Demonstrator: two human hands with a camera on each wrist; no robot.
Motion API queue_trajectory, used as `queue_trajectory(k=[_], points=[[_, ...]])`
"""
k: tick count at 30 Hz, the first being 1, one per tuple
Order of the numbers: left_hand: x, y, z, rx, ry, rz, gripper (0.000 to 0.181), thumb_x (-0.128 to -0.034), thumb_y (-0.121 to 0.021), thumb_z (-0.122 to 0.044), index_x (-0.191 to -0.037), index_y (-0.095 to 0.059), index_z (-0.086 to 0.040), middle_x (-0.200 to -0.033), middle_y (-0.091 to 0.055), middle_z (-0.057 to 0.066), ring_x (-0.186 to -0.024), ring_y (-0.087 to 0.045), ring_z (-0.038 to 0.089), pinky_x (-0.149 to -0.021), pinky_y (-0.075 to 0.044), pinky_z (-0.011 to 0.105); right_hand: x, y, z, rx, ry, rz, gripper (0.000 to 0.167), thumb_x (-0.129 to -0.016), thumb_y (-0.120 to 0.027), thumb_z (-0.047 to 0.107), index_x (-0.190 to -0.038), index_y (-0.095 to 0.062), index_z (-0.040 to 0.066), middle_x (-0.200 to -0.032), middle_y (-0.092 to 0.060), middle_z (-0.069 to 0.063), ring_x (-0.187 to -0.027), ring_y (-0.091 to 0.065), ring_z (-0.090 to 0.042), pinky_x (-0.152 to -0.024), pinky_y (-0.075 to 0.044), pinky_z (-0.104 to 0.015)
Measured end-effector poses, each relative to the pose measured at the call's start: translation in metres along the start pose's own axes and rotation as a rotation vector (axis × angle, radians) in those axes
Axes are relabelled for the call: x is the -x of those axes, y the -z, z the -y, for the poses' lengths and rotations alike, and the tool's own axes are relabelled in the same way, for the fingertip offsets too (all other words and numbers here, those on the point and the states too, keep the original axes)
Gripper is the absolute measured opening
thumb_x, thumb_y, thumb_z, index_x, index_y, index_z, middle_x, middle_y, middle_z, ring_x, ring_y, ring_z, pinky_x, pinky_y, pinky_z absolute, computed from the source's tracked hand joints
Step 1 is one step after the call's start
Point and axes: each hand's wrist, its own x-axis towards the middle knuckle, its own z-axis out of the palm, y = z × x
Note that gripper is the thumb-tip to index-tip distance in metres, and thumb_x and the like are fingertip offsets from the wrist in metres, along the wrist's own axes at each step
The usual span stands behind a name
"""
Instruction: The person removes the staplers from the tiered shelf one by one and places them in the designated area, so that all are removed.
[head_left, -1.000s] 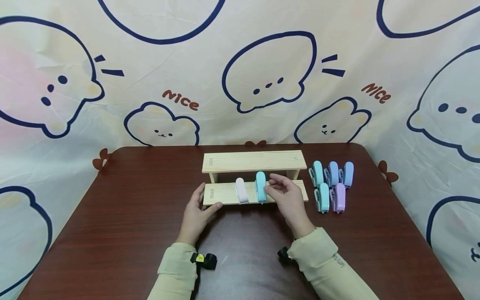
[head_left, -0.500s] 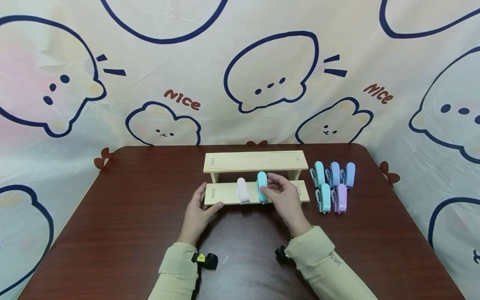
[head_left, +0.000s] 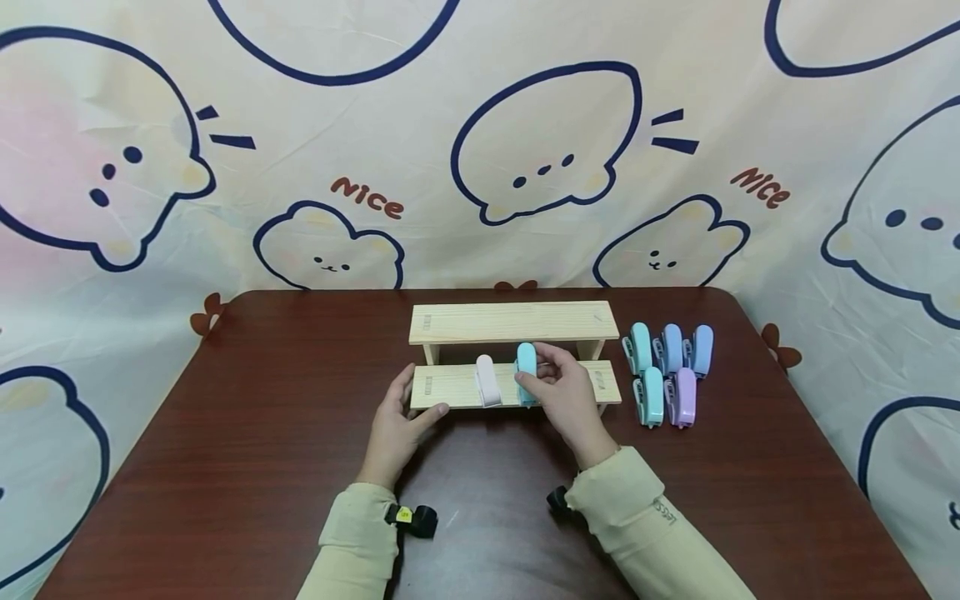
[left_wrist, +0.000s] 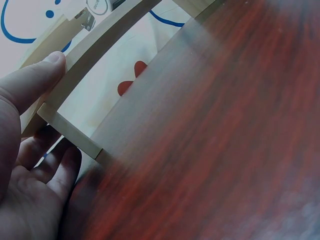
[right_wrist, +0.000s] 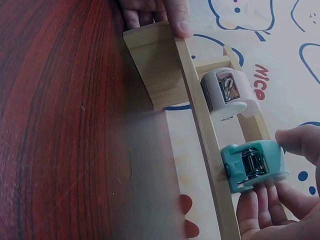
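My left hand [head_left: 392, 425] grips the left end of a two-step wooden rack [head_left: 453, 386], its thumb on the front edge of the lower step. On that step stand a white mini stapler [head_left: 487, 382] and, to its right, a light-blue mini stapler [head_left: 526, 367]. My right hand [head_left: 568, 404] pinches the light-blue one from its right side, thumb towards the front. In the right wrist view, its spring-filled opening shows in the teal-looking body [right_wrist: 272, 156], with fingertips below and the thumb above. The white stapler [right_wrist: 240, 92] stands apart from it, untouched.
Several more staplers in teal, blue and purple [head_left: 682, 398] stand in two rows on the brown table [head_left: 285, 433], right of the rack. The rack's upper step [head_left: 513, 321] bears nothing. A patterned cloth [head_left: 420, 150] hangs behind the table.
My right hand has moved slightly left, its thumb now further across the light-blue stapler. The stapler keeps its place on the step. My left hand stays on the rack's end.
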Motion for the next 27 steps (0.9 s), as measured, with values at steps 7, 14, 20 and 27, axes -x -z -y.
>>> queue_trajectory(k=[7, 14, 20, 27], points=[[0.000, -0.001, 0.000, 0.007, -0.001, -0.002, 0.093, -0.0820, -0.084, -0.010, -0.157, -0.029, -0.005, -0.157, -0.040, 0.013, -0.143, -0.038, 0.023, -0.114, -0.034, 0.048, -0.001, -0.002, 0.000, 0.008, 0.005, -0.012, 0.049, -0.086, -0.078, 0.006, -0.132, -0.062, 0.002, -0.104, -0.061, -0.012, -0.091, -0.055, -0.020, -0.073, -0.048, -0.019], [0.001, -0.001, -0.001, 0.017, 0.001, 0.001, 0.093, -0.0826, -0.084, -0.010, -0.158, -0.029, -0.006, -0.158, -0.039, 0.012, -0.143, -0.038, 0.022, -0.114, -0.034, 0.046, 0.001, -0.002, 0.000, 0.006, -0.006, -0.032, 0.051, -0.085, -0.078, 0.004, -0.133, -0.062, 0.003, -0.103, -0.061, -0.012, -0.090, -0.054, -0.019, -0.071, -0.047, -0.017], [0.000, -0.001, -0.001, 0.011, -0.007, 0.003, 0.092, -0.0826, -0.084, -0.010, -0.157, -0.029, -0.005, -0.157, -0.039, 0.014, -0.143, -0.038, 0.024, -0.115, -0.033, 0.047, 0.004, 0.001, 0.003, -0.001, 0.005, -0.053, 0.050, -0.084, -0.079, 0.004, -0.131, -0.063, 0.002, -0.103, -0.062, -0.012, -0.089, -0.055, -0.019, -0.071, -0.048, -0.017], [0.000, -0.001, 0.000, -0.003, -0.008, 0.002, 0.093, -0.0823, -0.084, -0.012, -0.157, -0.029, -0.005, -0.157, -0.040, 0.015, -0.143, -0.038, 0.026, -0.114, -0.034, 0.049, 0.007, 0.009, 0.005, 0.006, 0.001, -0.044, 0.051, -0.085, -0.078, 0.004, -0.133, -0.063, 0.004, -0.106, -0.061, -0.013, -0.091, -0.055, -0.021, -0.073, -0.048, -0.018]])
